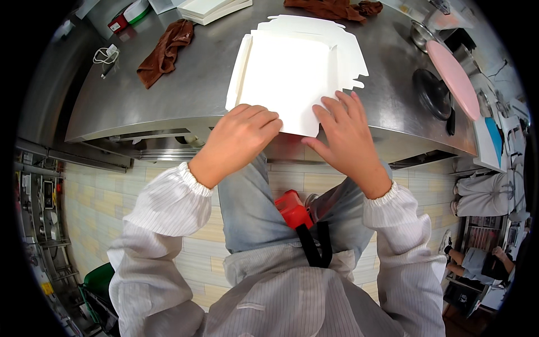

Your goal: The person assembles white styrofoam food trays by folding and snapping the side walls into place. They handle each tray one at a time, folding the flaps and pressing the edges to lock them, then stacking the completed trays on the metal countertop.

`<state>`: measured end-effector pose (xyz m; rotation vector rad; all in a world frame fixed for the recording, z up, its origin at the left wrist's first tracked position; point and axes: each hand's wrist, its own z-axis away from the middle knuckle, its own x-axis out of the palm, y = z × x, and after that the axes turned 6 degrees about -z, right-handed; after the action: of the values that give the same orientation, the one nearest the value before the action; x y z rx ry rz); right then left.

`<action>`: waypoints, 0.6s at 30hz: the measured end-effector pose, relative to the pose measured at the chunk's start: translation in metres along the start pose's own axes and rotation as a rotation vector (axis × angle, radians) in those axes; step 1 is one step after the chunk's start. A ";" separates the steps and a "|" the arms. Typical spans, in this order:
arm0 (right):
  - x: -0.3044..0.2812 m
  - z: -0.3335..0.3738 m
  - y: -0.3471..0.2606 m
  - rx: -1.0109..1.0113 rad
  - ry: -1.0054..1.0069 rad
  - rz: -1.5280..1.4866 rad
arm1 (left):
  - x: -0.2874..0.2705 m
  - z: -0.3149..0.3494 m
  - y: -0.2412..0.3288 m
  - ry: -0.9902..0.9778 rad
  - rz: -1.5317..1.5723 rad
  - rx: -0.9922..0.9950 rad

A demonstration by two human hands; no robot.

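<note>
A white, partly folded cardboard box (286,76) lies on the steel worktable, close to its front edge. Its side walls stand partly up, and cut flaps stick out at the far and right sides. My left hand (238,135) is curled over the near left corner of the box, fingers together and closed on the edge; its thumb is hidden. At the near right corner my right hand (347,135) is open, fingers spread with their tips against the right side. Its thumb points to the near edge.
On the worktable (126,90) lie brown cloths (165,53), a white cable (106,55) and white flat boxes (213,8). A black pan lid (431,94), a pink round board (453,80) and a metal bowl (420,35) are at right. Another person (480,264) is at far right.
</note>
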<state>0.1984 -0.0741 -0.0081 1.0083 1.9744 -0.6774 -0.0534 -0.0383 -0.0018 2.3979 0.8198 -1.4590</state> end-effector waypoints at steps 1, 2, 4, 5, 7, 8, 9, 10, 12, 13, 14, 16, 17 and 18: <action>0.002 -0.003 -0.001 -0.028 0.017 -0.015 | 0.002 -0.003 0.000 0.020 0.005 0.001; 0.004 -0.006 -0.002 -0.057 0.034 -0.031 | 0.004 -0.006 0.000 0.040 0.010 0.001; 0.011 -0.009 -0.002 -0.080 0.034 -0.071 | 0.013 -0.012 0.003 0.042 0.004 -0.034; 0.014 -0.011 -0.003 -0.076 0.021 -0.099 | 0.017 -0.014 0.004 0.043 0.001 -0.053; 0.017 -0.017 -0.002 -0.055 -0.009 -0.129 | 0.023 -0.017 0.005 0.013 0.017 -0.125; 0.017 -0.021 -0.001 -0.038 -0.028 -0.132 | 0.025 -0.019 0.005 -0.002 0.025 -0.161; 0.018 -0.025 0.001 -0.020 -0.046 -0.137 | 0.024 -0.023 0.005 -0.030 0.056 -0.197; 0.018 -0.031 0.006 0.027 -0.079 -0.200 | 0.020 -0.030 0.002 -0.057 0.086 -0.233; 0.019 -0.044 0.016 0.119 -0.147 -0.334 | 0.022 -0.040 -0.010 -0.069 0.197 -0.273; 0.012 -0.055 0.016 0.220 -0.250 -0.408 | 0.024 -0.046 -0.021 -0.049 0.277 -0.278; 0.001 -0.069 0.015 0.322 -0.354 -0.482 | 0.026 -0.052 -0.031 -0.028 0.358 -0.282; -0.001 -0.086 0.027 0.437 -0.490 -0.554 | 0.014 -0.072 -0.046 -0.258 0.481 -0.353; -0.001 -0.090 0.031 0.444 -0.532 -0.481 | 0.008 -0.081 -0.052 -0.374 0.542 -0.385; -0.005 -0.097 0.028 0.449 -0.576 -0.410 | 0.008 -0.086 -0.058 -0.434 0.527 -0.379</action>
<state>0.1841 0.0108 0.0458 0.5485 1.5424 -1.5028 -0.0191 0.0514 0.0382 1.7421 0.2906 -1.3717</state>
